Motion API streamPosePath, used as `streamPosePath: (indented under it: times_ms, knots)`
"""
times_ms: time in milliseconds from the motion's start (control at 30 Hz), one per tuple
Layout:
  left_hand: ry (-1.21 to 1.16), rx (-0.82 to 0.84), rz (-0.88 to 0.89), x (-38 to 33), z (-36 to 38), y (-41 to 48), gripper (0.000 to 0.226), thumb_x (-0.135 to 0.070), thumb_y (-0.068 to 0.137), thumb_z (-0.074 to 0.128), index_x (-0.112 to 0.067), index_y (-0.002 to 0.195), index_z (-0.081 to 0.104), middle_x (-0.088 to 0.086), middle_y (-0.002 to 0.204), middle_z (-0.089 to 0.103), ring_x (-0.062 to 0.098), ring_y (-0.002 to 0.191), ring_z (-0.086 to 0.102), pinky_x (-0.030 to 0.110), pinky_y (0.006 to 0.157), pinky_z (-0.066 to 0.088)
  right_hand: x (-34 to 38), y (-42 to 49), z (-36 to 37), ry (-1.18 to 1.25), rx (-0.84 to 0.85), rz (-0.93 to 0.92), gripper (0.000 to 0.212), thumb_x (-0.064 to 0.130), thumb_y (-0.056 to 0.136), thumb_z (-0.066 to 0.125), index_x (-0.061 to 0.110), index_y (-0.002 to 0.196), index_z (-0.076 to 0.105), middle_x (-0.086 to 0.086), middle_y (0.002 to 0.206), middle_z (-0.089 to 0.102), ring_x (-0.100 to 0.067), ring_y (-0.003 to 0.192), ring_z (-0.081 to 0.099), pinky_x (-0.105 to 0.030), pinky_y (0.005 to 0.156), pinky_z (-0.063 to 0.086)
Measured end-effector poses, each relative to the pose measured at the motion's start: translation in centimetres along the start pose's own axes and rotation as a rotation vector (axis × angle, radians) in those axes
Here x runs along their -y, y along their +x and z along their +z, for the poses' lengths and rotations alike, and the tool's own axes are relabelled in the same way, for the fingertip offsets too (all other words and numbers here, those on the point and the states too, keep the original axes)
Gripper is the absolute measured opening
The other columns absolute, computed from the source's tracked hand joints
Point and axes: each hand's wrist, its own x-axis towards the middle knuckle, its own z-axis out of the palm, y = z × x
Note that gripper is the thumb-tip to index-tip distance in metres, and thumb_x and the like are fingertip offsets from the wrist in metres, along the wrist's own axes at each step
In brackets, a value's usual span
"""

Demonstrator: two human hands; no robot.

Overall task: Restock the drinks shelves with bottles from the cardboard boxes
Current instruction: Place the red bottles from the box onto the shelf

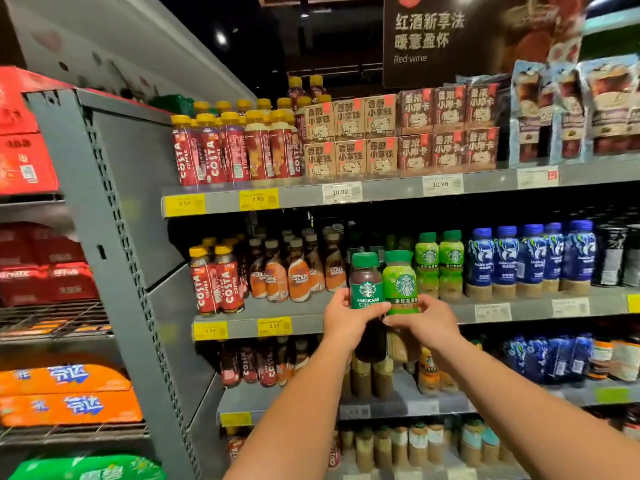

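My left hand (pixel 346 318) grips a dark Starbucks Americano bottle (pixel 366 284) with a green cap. My right hand (pixel 427 320) grips a light-green Starbucks bottle (pixel 401 282) right beside it. Both bottles stand upright, held side by side in front of the middle shelf (pixel 304 323), just left of two matching light-green bottles (pixel 439 263) that stand on it. The lower halves of the held bottles are partly hidden by my fingers. No cardboard box is in view.
Nescafe bottles (pixel 294 275) and Costa bottles (pixel 216 282) fill the middle shelf's left, blue bottles (pixel 530 258) its right. The top shelf (pixel 391 190) carries Costa bottles and brown cartons. More bottles crowd the lower shelves. A grey upright panel (pixel 114 237) divides off red and orange packs.
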Motion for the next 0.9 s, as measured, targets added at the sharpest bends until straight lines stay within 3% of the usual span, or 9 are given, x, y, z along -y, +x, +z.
streamPosePath:
  times_ms: [100,233,367,467,633,800,900]
  knots:
    - [0.002,-0.041,0.012,0.1,1.0,2.2,0.053,-0.02,0.067,0.086,-0.015,0.111,0.058,-0.001,0.104,0.066,0.009,0.089,0.062,0.018,0.067,0.045,0.0,2.7,-0.2,-0.038,0.003,-0.012,0.052,0.018,0.06,0.089,0.012,0.104,0.063,-0.001,0.095,0.068,-0.013,0.079,0.062,-0.027,0.067,0.048]
    - [0.01,-0.11,0.02,0.2,2.5,4.4,0.049,-0.025,0.066,0.087,-0.02,0.107,0.059,-0.003,0.101,0.067,0.009,0.089,0.062,0.019,0.068,0.046,-0.1,6.1,-0.5,-0.087,-0.002,-0.023,0.078,0.025,0.059,0.09,0.005,0.126,0.056,-0.008,0.12,0.064,-0.022,0.1,0.061,-0.027,0.076,0.044]
    - [0.024,-0.147,0.045,0.6,3.7,7.2,0.051,-0.026,0.063,0.088,-0.02,0.105,0.06,-0.003,0.1,0.068,0.014,0.094,0.065,0.026,0.078,0.052,-0.3,8.8,-0.6,-0.098,-0.033,-0.05,0.087,0.022,0.063,0.088,0.003,0.138,0.047,-0.011,0.133,0.055,-0.026,0.117,0.055,-0.025,0.082,0.04]
    - [0.054,-0.134,0.053,0.8,4.2,9.8,0.05,-0.026,0.063,0.088,-0.02,0.103,0.06,-0.003,0.1,0.067,0.013,0.093,0.064,0.024,0.076,0.051,-0.4,10.7,0.1,-0.129,-0.099,-0.059,0.083,0.028,0.06,0.089,0.007,0.132,0.054,-0.008,0.127,0.061,-0.025,0.111,0.059,-0.033,0.093,0.048]
    - [0.1,-0.137,0.1,1.6,4.9,14.6,0.049,-0.027,0.062,0.089,-0.023,0.099,0.058,-0.008,0.093,0.064,0.013,0.089,0.063,0.025,0.075,0.05,-0.7,14.1,2.0,-0.122,-0.219,-0.037,0.06,0.032,0.057,0.089,0.019,0.111,0.066,0.001,0.101,0.071,-0.022,0.093,0.066,-0.042,0.083,0.055]
    - [0.125,-0.107,0.145,3.0,4.6,18.0,0.045,-0.028,0.061,0.089,-0.022,0.094,0.059,-0.009,0.087,0.064,0.011,0.083,0.063,0.018,0.064,0.047,-1.2,16.3,3.6,-0.195,-0.286,-0.024,0.054,0.028,0.064,0.087,0.015,0.112,0.067,-0.001,0.1,0.07,-0.021,0.092,0.063,-0.03,0.08,0.05]
    - [0.112,-0.057,0.127,5.0,4.9,18.6,0.041,-0.026,0.063,0.089,-0.028,0.088,0.056,-0.011,0.085,0.065,0.01,0.08,0.064,0.019,0.064,0.048,-2.0,16.9,4.1,-0.174,-0.303,-0.003,0.058,0.026,0.069,0.084,0.012,0.122,0.062,-0.005,0.111,0.068,-0.024,0.103,0.062,-0.034,0.089,0.05]
